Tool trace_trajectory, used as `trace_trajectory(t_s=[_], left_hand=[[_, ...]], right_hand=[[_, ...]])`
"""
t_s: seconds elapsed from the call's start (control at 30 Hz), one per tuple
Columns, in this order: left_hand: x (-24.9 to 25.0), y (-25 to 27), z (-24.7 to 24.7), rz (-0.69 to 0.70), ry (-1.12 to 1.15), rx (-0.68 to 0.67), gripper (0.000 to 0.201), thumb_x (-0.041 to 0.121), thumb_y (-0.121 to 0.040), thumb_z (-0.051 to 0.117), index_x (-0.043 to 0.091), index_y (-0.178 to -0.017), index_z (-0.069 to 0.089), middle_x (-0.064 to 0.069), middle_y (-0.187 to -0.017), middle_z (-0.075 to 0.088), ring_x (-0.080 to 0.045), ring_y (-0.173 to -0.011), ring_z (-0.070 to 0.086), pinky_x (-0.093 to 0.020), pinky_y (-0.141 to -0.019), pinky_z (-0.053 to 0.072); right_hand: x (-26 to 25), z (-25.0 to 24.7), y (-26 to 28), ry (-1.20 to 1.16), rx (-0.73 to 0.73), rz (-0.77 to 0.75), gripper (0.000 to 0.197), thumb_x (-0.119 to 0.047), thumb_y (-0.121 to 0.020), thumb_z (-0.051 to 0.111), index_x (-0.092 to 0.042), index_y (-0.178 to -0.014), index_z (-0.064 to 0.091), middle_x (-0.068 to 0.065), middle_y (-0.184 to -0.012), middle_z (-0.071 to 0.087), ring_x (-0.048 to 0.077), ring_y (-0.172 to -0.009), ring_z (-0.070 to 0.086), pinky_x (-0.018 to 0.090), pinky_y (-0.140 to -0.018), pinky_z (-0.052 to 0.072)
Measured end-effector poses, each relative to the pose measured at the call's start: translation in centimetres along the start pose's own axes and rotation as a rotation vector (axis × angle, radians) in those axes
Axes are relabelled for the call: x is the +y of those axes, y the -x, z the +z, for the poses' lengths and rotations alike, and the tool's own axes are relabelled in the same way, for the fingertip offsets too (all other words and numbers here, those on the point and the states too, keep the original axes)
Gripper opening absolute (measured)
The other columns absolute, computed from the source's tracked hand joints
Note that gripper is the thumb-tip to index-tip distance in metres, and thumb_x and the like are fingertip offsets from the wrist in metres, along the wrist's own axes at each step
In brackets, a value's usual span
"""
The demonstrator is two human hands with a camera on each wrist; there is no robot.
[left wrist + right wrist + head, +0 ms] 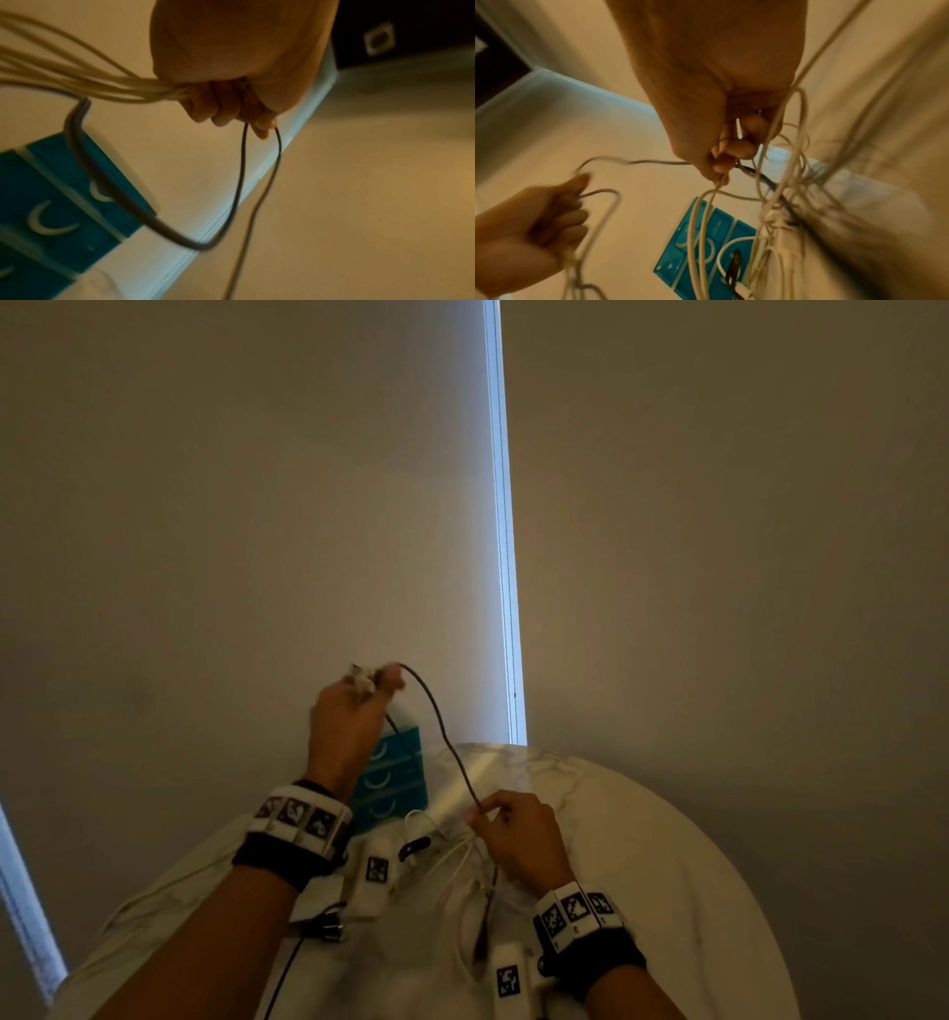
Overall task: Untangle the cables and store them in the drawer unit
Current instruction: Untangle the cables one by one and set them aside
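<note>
My left hand (375,683) is raised above the teal drawer unit (395,778) and grips a bundle of white cables (77,81) plus a loop of the thin dark cable (239,182). That dark cable (447,742) arcs down to my right hand (488,811), which pinches it just above the table. The right wrist view shows the right fingers (723,160) pinching the dark cable together with a white strand. A tangle of white cables (777,203) hangs beside them, in front of the drawer unit (706,243). All the drawers look closed.
The round marble table (642,839) carries loose white cables (452,865) and a small black connector (413,847) near the drawer unit. A wall stands behind, with a bright window strip and blind cord (506,557). The table edge curves away on the right.
</note>
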State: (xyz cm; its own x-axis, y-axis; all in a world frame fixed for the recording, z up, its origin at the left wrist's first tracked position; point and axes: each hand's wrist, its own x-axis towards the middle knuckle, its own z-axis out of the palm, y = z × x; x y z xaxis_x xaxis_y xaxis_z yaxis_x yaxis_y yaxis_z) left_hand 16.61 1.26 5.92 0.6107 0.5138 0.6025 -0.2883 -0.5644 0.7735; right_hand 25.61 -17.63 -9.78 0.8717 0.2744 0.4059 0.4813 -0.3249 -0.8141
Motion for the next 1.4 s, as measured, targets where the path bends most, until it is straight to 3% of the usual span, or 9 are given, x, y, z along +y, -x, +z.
trace_trajectory(t_s=[0.13,0.27,0.47,0.6,0.7,0.9,1.03,1.17,1.4], left_hand=[[-0.4,-2.7,-3.0,-0.182,0.154,0.242,0.037,0.058,-0.094,0.071,0.022,-0.092,0.077,0.0,-0.081,0.065,-0.025,-0.083,0.06,-0.039,-0.074,0.047],[-0.7,-2.2,-3.1,-0.2,-0.1,0.184,0.039,0.04,-0.095,0.077,0.011,-0.113,0.06,-0.006,-0.099,0.065,-0.032,-0.1,0.066,-0.039,-0.083,0.051],[-0.7,1.7,0.0,0.1,-0.299,-0.051,0.062,0.019,-0.089,0.077,0.043,-0.138,0.045,0.007,-0.086,0.072,-0.018,-0.072,0.071,-0.039,-0.068,0.061],[-1.8,2.1,1.1,0.054,-0.282,-0.309,0.022,0.033,-0.091,0.082,0.014,-0.101,0.077,0.003,-0.086,0.076,-0.002,-0.079,0.068,-0.025,-0.078,0.056],[-2.6,1.9,0.7,0.048,-0.327,-0.428,0.033,0.034,-0.103,0.068,0.014,-0.08,0.08,0.004,-0.079,0.077,0.005,-0.066,0.064,-0.012,-0.065,0.046],[-2.7,0.8,-2.3,-0.001,-0.503,-0.544,0.035,0.048,-0.103,0.063,0.029,-0.082,0.082,0.002,-0.088,0.075,-0.005,-0.073,0.063,-0.028,-0.068,0.047],[-2.7,0.2,-4.9,-0.045,-0.533,-0.49,0.037,0.063,-0.093,0.069,0.032,-0.08,0.084,-0.006,-0.097,0.077,-0.024,-0.089,0.07,-0.045,-0.081,0.057],[-1.9,-0.1,-7.1,-0.038,-0.521,-0.478,0.055,0.087,-0.072,0.067,0.035,-0.078,0.083,-0.001,-0.092,0.076,-0.023,-0.087,0.069,-0.044,-0.08,0.055],[-2.9,-0.6,-9.9,-0.109,-0.573,-0.528,0.054,0.074,-0.078,0.074,0.023,-0.092,0.083,-0.007,-0.096,0.075,-0.025,-0.092,0.069,-0.038,-0.08,0.055]], right_hand=[[0.3,-0.6,-0.2,-0.018,0.033,0.09,0.02,-0.049,-0.09,0.08,-0.029,-0.088,0.083,-0.009,-0.076,0.075,0.014,-0.081,0.074,0.033,-0.08,0.061],[-0.7,-1.5,0.1,-0.164,0.1,0.093,0.019,-0.043,-0.089,0.085,-0.025,-0.089,0.086,-0.006,-0.071,0.078,0.008,-0.07,0.074,0.025,-0.075,0.06],[-1.8,-2.2,0.4,-0.215,0.191,0.112,0.018,-0.046,-0.084,0.088,-0.028,-0.084,0.086,-0.009,-0.069,0.078,0.006,-0.072,0.073,0.025,-0.074,0.059],[-2.9,-3.1,0.9,-0.359,0.305,0.116,0.018,-0.047,-0.09,0.083,-0.029,-0.086,0.084,-0.004,-0.074,0.078,0.009,-0.069,0.07,0.022,-0.068,0.053],[-3.9,-3.6,0.7,-0.761,0.223,0.174,0.018,-0.031,-0.102,0.071,-0.016,-0.108,0.079,0.004,-0.096,0.083,0.018,-0.079,0.076,0.027,-0.06,0.053],[-3.8,-5.4,0.0,-1.505,0.289,0.317,0.026,-0.022,-0.103,0.071,-0.007,-0.124,0.072,0.011,-0.124,0.078,0.014,-0.103,0.077,0.025,-0.084,0.063],[-2.5,-5.5,-0.6,-1.592,0.286,0.336,0.036,0.002,-0.101,0.065,-0.004,-0.137,0.059,0.012,-0.121,0.075,0.018,-0.11,0.074,0.021,-0.079,0.063],[-1.6,-6.0,-0.8,-1.59,0.316,0.423,0.024,-0.021,-0.104,0.069,-0.014,-0.127,0.071,0.002,-0.128,0.071,0.014,-0.12,0.067,0.03,-0.102,0.056],[-0.5,-8.0,-2.4,-1.818,0.453,0.406,0.035,0.01,-0.103,0.046,-0.021,-0.112,0.06,0.007,-0.115,0.063,0.017,-0.093,0.068,0.029,-0.072,0.061]])
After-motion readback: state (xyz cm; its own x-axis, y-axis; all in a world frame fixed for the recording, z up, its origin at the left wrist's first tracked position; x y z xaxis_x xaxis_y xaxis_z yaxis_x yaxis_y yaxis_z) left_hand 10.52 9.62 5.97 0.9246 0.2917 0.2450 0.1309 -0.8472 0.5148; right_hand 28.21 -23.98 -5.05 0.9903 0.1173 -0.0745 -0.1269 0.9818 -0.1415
